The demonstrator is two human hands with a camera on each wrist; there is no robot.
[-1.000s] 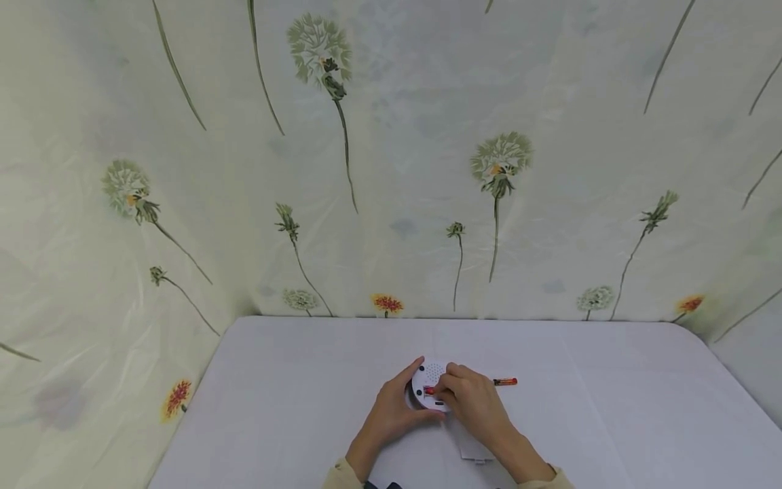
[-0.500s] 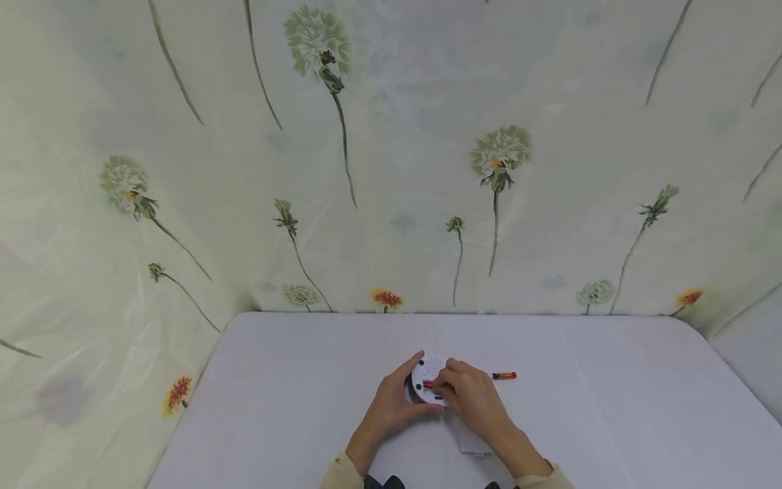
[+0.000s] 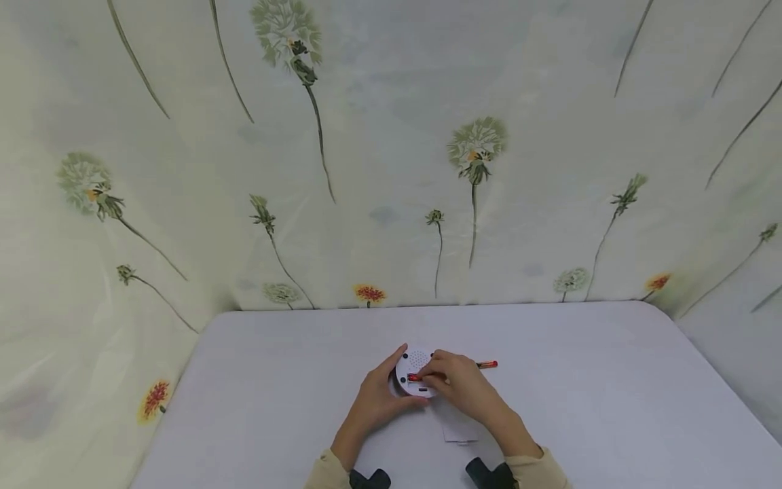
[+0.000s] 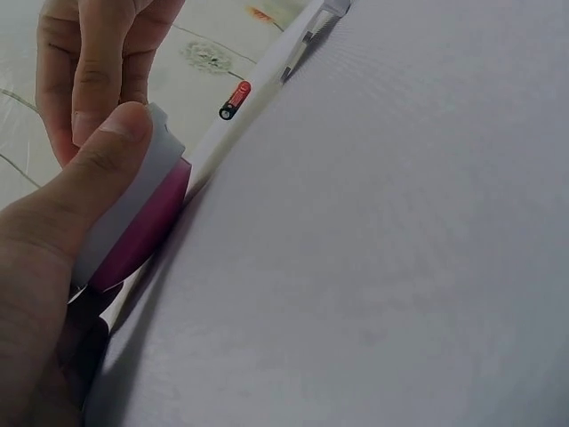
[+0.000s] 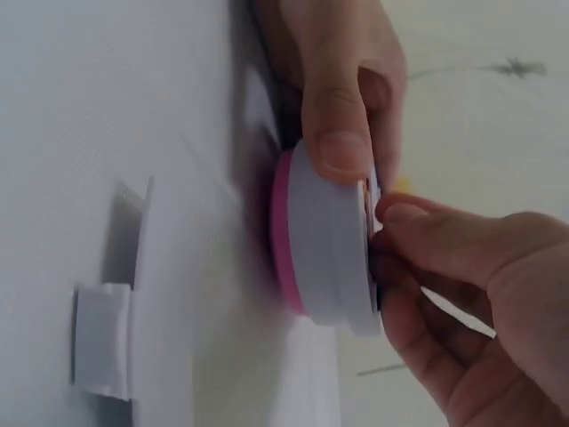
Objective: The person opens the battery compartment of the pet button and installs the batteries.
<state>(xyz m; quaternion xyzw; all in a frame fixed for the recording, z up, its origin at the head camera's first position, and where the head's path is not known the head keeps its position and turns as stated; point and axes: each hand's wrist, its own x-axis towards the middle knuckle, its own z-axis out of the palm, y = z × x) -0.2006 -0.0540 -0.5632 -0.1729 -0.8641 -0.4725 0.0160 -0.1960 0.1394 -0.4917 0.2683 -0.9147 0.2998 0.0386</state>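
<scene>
My left hand (image 3: 380, 396) grips a round white device (image 3: 417, 357) by its rim, thumb at the near side and fingers at the far side. The device's upturned face has speaker holes, dark feet and a small compartment; its underside is pink in both wrist views. A red battery (image 3: 413, 377) shows in that compartment. My right hand (image 3: 464, 386) has thumb and forefinger pinched at the battery's right end; in the right wrist view the fingers (image 5: 427, 213) meet against the device's face and hide the contact. A second battery (image 3: 487, 365), red and black, lies on the table behind my right hand.
A flat white box-like piece (image 3: 459, 432) with a tab (image 5: 104, 338) lies under and beside my right forearm. The white-covered table (image 3: 275, 367) ends at a flower-printed curtain (image 3: 391, 251). Black wrist mounts (image 3: 370, 479) show at the bottom edge.
The head view has shifted, so the scene sits further left and higher. My right fingers have moved slightly over the compartment, where more of the red battery shows. The left hand keeps its grip.
</scene>
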